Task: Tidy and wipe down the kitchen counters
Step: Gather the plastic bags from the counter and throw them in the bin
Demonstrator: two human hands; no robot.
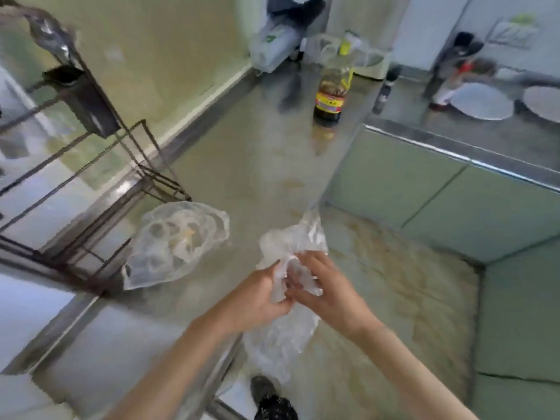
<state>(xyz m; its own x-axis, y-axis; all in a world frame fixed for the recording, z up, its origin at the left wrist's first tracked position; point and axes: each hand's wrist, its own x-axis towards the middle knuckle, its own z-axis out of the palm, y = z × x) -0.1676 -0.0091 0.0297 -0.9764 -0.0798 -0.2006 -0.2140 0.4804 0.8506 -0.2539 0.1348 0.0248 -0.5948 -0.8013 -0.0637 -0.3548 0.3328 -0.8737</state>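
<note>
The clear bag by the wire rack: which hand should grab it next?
Probably the left hand: the clear bag lies to its left; the right hand is farther. Both grip a crumpled bag.

— What is the worktop (242,165) made of?
— Metal, smooth and shiny, with dull smears toward twelve o'clock.
— And the crumpled bag (291,244) near six o'clock?
— Thin clear plastic, crinkled and glossy. The second bag (175,237) at nine o'clock is the same film.
— The rack (91,177) at ten o'clock?
— Dark metal wire, matt.
— The bottle (331,92) at twelve?
— Clear and glossy; plastic or glass cannot be told.
— The cabinet doors (424,189) at three?
— Smooth, with a soft sheen.
</note>
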